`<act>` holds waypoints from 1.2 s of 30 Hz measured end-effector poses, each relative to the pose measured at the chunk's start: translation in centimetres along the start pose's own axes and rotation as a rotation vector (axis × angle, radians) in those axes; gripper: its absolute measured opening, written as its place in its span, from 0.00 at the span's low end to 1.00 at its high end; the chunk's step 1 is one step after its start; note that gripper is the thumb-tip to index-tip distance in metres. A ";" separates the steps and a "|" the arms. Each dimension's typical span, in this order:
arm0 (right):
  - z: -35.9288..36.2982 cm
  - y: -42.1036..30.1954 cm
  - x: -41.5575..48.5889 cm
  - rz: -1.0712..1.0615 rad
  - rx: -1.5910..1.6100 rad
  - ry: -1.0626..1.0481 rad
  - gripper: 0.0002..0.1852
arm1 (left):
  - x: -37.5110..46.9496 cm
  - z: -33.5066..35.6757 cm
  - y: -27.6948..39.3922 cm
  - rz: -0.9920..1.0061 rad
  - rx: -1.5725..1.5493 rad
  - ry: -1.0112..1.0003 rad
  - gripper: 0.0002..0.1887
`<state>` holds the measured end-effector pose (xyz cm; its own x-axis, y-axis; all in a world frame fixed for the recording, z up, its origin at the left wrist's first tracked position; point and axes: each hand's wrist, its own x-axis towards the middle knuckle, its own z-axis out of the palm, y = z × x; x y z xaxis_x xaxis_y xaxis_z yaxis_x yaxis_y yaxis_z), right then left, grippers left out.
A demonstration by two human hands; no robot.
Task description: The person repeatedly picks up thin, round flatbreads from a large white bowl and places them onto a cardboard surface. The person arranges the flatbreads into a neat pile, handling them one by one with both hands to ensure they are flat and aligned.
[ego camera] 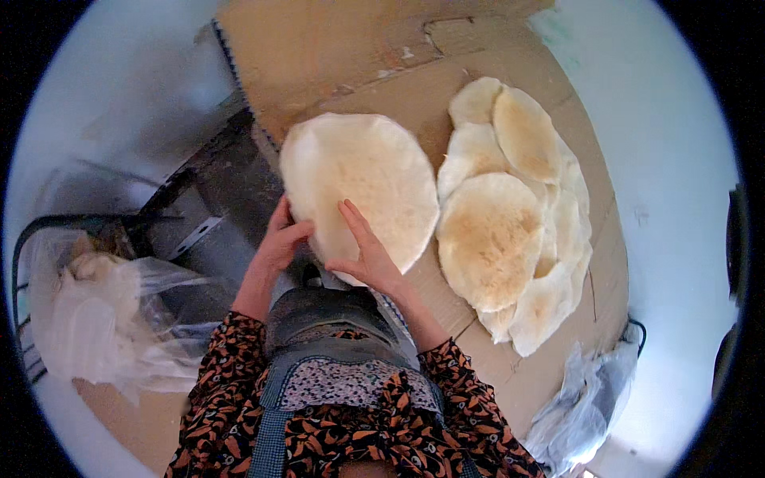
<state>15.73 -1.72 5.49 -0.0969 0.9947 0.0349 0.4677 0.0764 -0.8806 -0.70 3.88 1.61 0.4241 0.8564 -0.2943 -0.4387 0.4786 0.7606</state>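
Note:
Before me is a large round cream piece (364, 173), fuzzy at its rim, with a pale tan middle. It looks like fleece or felt; I cannot tell which. My left hand (285, 236) grips its near left edge, thumb on top and fingers mostly hidden at the side. Over its near part my right hand (372, 260) is spread, thumb and fingers apart; whether the fingertips press on it is unclear. To the right lies an overlapping pile of similar rounded pieces (490, 239), some browner in the middle.
Cardboard (442, 77) covers the work surface under the pieces. A clear plastic bag (107, 316) with pale material hangs by a black metal frame (77, 221) on the left. Another plastic bag (580, 412) is at lower right, near a pale wall (663, 239).

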 end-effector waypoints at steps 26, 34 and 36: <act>1.9 -0.6 0.4 0.082 -0.393 0.281 0.16 | 1.0 1.8 -0.3 -0.046 -0.059 0.132 0.34; -5.4 3.7 3.7 0.273 -0.381 0.261 0.07 | 1.1 -1.5 -2.6 0.030 -0.030 0.393 0.20; -10.8 6.5 5.4 0.239 -0.339 0.341 0.08 | 1.0 -3.4 -2.8 0.034 -0.005 0.425 0.21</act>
<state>27.70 4.87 5.04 0.3119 0.9486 0.0531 0.7046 -0.1934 -0.6827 -1.78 4.01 -2.81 0.0454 0.8748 -0.4823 -0.4513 0.4487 0.7714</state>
